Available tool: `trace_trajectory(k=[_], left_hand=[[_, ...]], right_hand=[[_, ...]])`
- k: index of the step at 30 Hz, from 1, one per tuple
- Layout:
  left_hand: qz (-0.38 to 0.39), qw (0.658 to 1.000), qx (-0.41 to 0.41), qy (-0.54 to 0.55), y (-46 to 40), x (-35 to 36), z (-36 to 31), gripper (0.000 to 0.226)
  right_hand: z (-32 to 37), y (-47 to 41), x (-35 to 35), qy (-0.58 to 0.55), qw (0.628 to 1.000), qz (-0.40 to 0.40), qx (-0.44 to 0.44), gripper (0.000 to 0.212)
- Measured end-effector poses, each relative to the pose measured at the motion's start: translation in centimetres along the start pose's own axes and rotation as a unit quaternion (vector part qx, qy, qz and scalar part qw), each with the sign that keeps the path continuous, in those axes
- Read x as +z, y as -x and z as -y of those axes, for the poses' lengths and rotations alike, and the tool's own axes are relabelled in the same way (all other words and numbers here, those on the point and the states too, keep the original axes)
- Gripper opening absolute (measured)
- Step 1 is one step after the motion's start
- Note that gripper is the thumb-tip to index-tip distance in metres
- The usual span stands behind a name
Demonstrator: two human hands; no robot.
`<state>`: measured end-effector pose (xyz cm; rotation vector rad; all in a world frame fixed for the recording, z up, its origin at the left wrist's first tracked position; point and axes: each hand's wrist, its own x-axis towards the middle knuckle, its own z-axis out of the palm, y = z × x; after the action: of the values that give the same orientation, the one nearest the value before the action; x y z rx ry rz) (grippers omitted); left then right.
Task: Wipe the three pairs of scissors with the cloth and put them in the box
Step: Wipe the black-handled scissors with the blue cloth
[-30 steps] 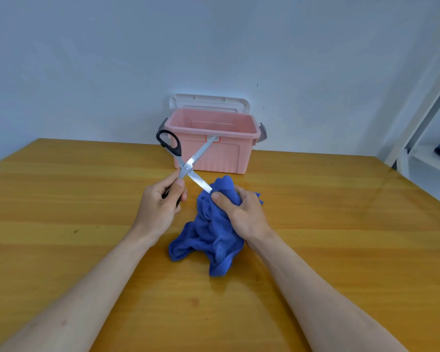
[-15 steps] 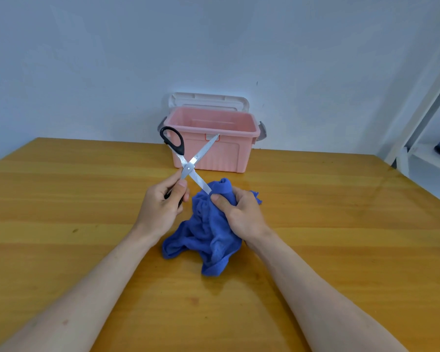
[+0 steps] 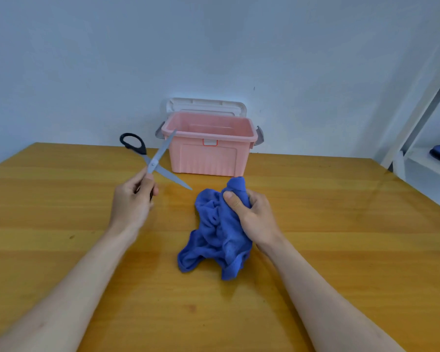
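Scissors (image 3: 155, 162), one pair, open; one cloth (image 3: 215, 235); one box (image 3: 208, 153).

One head-worn view — looking forward and down, close above the counter (image 3: 315, 250), toward the wall (image 3: 214, 47).

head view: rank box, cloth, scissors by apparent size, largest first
1. pink box
2. blue cloth, close to the box in area and nearer the camera, so the top two are unsure
3. scissors, open, clearly smallest
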<state>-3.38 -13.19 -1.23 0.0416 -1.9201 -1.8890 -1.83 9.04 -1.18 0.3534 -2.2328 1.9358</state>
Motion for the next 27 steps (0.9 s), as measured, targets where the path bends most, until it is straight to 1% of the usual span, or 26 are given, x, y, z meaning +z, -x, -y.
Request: trace_trajectory(k=[2, 4, 7, 10, 14, 16, 17, 18, 19, 20, 21, 23, 24, 26, 27], left_hand=[[0.023, 1.0, 0.004, -0.009, 0.3, -0.4, -0.1, 0.027], [0.05, 0.999, 0.007, 0.0, 0.7, 0.2, -0.2, 0.028], [0.099, 0.995, 0.009, 0.01, 1.3, 1.2, 0.0, 0.028], [0.161, 0.987, 0.022, -0.011, 2.0, 1.5, 0.1, 0.026], [0.182, 0.983, 0.02, -0.02, 2.5, 2.1, 0.1, 0.027], [0.196, 0.98, 0.011, -0.016, 2.7, 2.3, 0.3, 0.03], [0.205, 0.979, 0.009, -0.008, 2.9, 2.5, 0.4, 0.031], [0.211, 0.977, 0.009, -0.002, 3.1, 2.6, 0.3, 0.032], [0.213, 0.977, 0.009, 0.003, 3.3, 2.7, 0.2, 0.033], [0.213, 0.977, 0.009, 0.006, 3.3, 2.9, 0.1, 0.034], [0.212, 0.977, 0.007, 0.005, 3.4, 2.9, 0.1, 0.035], [0.213, 0.977, 0.011, -0.01, 3.4, 3.0, 0.1, 0.037], [0.216, 0.976, 0.018, -0.021, 3.5, 3.1, 0.2, 0.038], [0.226, 0.973, 0.037, -0.035, 3.8, 3.2, 0.1, 0.038], [0.231, 0.971, 0.045, -0.037, 4.0, 3.3, 0.0, 0.038]], right_hand=[[-0.2, -0.3, -0.1, -0.001, 0.999, -0.041, 0.0, 0.031], [-0.4, -0.6, 0.1, 0.004, 0.998, -0.057, 0.006, 0.019], [-0.8, -0.7, 0.4, -0.015, 0.998, -0.061, 0.018, 0.014], [-0.4, -0.6, 0.4, -0.073, 0.994, -0.073, 0.019, 0.02], [-0.1, -0.5, 0.5, -0.109, 0.991, -0.081, 0.016, 0.027], [-0.2, -0.7, 0.8, -0.144, 0.988, -0.05, 0.041, 0.027], [-0.2, -0.7, 0.9, -0.178, 0.981, -0.035, 0.065, 0.027], [-0.1, -0.7, 1.1, -0.231, 0.967, -0.03, 0.108, 0.029], [0.0, -0.5, 1.2, -0.273, 0.951, -0.028, 0.143, 0.035], [-0.3, -0.5, 1.2, -0.302, 0.938, -0.024, 0.165, 0.039], [-0.5, -0.6, 1.2, -0.306, 0.936, -0.02, 0.174, 0.039], [-0.4, -0.3, 1.4, -0.285, 0.942, -0.001, 0.18, 0.04], [-0.3, -0.3, 1.6, -0.27, 0.946, 0.007, 0.181, 0.036], [-0.2, -0.3, 2.0, -0.2, 0.965, 0.034, 0.166, 0.023], [-0.2, -0.3, 2.1, -0.18, 0.97, 0.048, 0.155, 0.022]])
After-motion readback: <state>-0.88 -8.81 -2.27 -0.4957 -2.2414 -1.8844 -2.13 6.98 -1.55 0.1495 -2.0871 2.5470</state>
